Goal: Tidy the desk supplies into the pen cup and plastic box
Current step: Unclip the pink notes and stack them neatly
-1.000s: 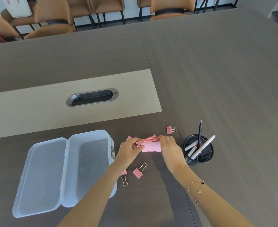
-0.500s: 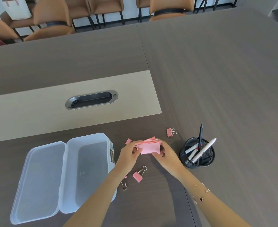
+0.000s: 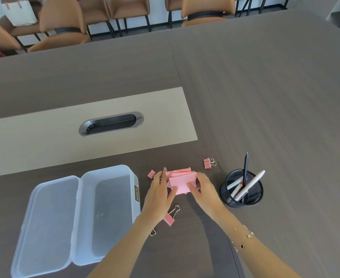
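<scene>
**Desk supplies: both hands on the note stack**

Containers. The box (image 3: pixel 109 215) lies open on the bench (image 3: pixel 265 97), left of the hands, its lid (image 3: pixel 46 223) folded flat to the left. Nothing is visible inside the box or on the lid. The cup (image 3: pixel 241 189), a black mesh cylinder, stands upright to the right of the hands. It holds a black pen (image 3: pixel 245 167) standing nearly upright, tip up, and white pens (image 3: pixel 249 184) leaning up and to the right.

Task item. The pink notes (image 3: pixel 181 180) form an uneven stack between box and cup, close above the bench. Its long axis runs left to right.

Grip. The left hand (image 3: pixel 159 197) pinches the left end of the stack, the right hand (image 3: pixel 205 191) pinches the right end, thumbs on the top sheet.

Loose items. Pink clips lie on the bench: one (image 3: pixel 209 163) beyond the stack toward the cup, one (image 3: pixel 151 174) just beside the left fingers, one (image 3: pixel 170 217) at the left wrist with handles pointing up-right.
</scene>
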The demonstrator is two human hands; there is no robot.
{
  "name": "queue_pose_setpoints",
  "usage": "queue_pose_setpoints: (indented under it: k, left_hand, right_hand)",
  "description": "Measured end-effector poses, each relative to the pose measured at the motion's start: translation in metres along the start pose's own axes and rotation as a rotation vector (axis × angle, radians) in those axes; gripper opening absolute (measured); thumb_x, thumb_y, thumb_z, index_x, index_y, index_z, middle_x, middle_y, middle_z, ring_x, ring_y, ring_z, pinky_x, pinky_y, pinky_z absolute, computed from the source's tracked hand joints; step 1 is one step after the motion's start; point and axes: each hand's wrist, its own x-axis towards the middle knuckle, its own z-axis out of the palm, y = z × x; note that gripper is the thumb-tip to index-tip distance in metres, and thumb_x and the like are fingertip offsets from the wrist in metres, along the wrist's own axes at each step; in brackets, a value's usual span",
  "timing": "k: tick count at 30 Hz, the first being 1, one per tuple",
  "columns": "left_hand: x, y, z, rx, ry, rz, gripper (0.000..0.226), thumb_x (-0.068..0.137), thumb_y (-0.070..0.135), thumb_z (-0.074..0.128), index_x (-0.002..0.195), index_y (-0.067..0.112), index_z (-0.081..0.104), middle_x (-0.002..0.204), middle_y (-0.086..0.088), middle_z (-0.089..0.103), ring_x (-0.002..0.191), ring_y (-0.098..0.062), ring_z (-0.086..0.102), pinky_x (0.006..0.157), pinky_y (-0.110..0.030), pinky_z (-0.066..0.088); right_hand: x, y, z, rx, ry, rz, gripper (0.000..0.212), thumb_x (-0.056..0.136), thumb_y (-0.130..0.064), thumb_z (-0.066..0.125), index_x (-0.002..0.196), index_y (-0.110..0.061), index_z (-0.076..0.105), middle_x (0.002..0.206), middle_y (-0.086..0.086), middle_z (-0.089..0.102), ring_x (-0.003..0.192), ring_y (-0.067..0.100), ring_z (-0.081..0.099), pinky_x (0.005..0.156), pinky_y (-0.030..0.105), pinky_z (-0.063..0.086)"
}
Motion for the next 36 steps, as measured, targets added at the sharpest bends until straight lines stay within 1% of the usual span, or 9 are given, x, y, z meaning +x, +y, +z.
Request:
queue_pose_setpoints:
  k: [5,12,16,19,23,26,30,33,36]
  left_hand:
    - [-0.003,0.006,0.012,-0.046,-0.024,-0.046,0.058,0.097,0.034,0.042,0.146,0.013,0.019,0.153,-0.005,0.023,0.134,-0.022,0.039,0.103,-0.033,0.045]
    - [-0.003,0.001,0.006,-0.096,0.084,0.029,0.037,0.097,0.029,0.043,0.131,0.015,0.048,0.148,-0.004,0.035,0.127,-0.019,0.043,0.106,-0.028,0.039]
    - [-0.001,-0.001,0.004,0.108,-0.025,0.039,0.050,0.098,0.039,0.037,0.141,0.014,0.036,0.156,-0.004,0.022,0.135,-0.020,0.036,0.110,-0.029,0.035]
    - [0.001,0.001,-0.001,-0.038,-0.017,0.026,0.057,0.097,0.035,0.043,0.146,0.013,0.025,0.155,-0.004,0.022,0.140,-0.021,0.030,0.112,-0.032,0.033]
    - [0.002,0.009,-0.011,-0.417,-0.047,-0.030,0.039,0.095,0.019,0.051,0.133,0.014,0.041,0.131,-0.004,0.053,0.119,-0.017,0.054,0.092,-0.018,0.045]
    - [0.004,0.012,-0.016,-0.420,-0.014,-0.050,0.024,0.096,0.016,0.049,0.119,0.011,0.053,0.116,-0.006,0.063,0.105,-0.014,0.058,0.085,-0.015,0.042]
    - [0.004,0.006,-0.017,-0.362,-0.026,0.018,0.018,0.096,0.017,0.048,0.112,0.013,0.056,0.107,-0.003,0.063,0.096,-0.012,0.058,0.074,-0.012,0.044]
    - [0.000,0.004,-0.013,-0.312,-0.084,0.013,0.023,0.096,0.023,0.048,0.117,0.016,0.053,0.114,-0.003,0.062,0.104,-0.014,0.060,0.079,-0.009,0.042]
    - [0.002,0.012,-0.013,-0.258,-0.098,-0.002,0.031,0.095,0.028,0.047,0.123,0.015,0.049,0.120,-0.003,0.060,0.109,-0.014,0.060,0.084,-0.012,0.041]
  right_hand:
    - [-0.003,0.001,0.008,0.027,0.055,0.039,0.024,0.093,-0.009,0.052,0.118,-0.008,0.052,0.097,0.000,0.057,0.076,0.008,0.054,0.058,0.010,0.044]
    - [-0.003,-0.006,0.001,0.129,0.087,-0.011,0.013,0.091,-0.005,0.054,0.102,-0.012,0.056,0.091,0.003,0.062,0.078,0.015,0.057,0.067,0.016,0.045]
    - [-0.006,0.004,0.006,0.026,0.002,0.011,0.020,0.094,-0.011,0.052,0.114,-0.014,0.054,0.098,0.000,0.062,0.077,0.003,0.057,0.063,0.010,0.046]
    - [-0.006,0.006,0.005,-0.003,0.014,0.002,0.021,0.095,-0.010,0.050,0.114,-0.008,0.056,0.090,-0.005,0.058,0.073,0.001,0.054,0.064,0.005,0.042]
    - [-0.005,0.002,0.003,-0.043,0.017,-0.031,0.018,0.095,-0.009,0.049,0.111,-0.008,0.057,0.082,-0.011,0.053,0.070,0.003,0.052,0.063,0.002,0.040]
    - [-0.005,-0.006,0.001,-0.030,0.033,-0.066,0.020,0.096,-0.009,0.047,0.114,-0.008,0.055,0.088,-0.007,0.053,0.072,0.000,0.052,0.064,0.002,0.041]
    - [-0.004,-0.007,0.001,-0.047,0.011,-0.094,0.034,0.096,-0.007,0.047,0.129,-0.012,0.048,0.102,-0.002,0.054,0.078,-0.004,0.051,0.070,0.000,0.040]
    - [-0.010,-0.001,0.008,-0.079,-0.050,-0.054,0.042,0.096,-0.009,0.049,0.136,-0.015,0.040,0.111,-0.002,0.051,0.085,0.000,0.051,0.082,0.010,0.041]
    - [-0.008,-0.003,0.014,-0.024,-0.017,-0.007,0.045,0.095,-0.009,0.048,0.138,-0.012,0.034,0.132,0.010,0.047,0.116,0.021,0.050,0.101,0.031,0.040]
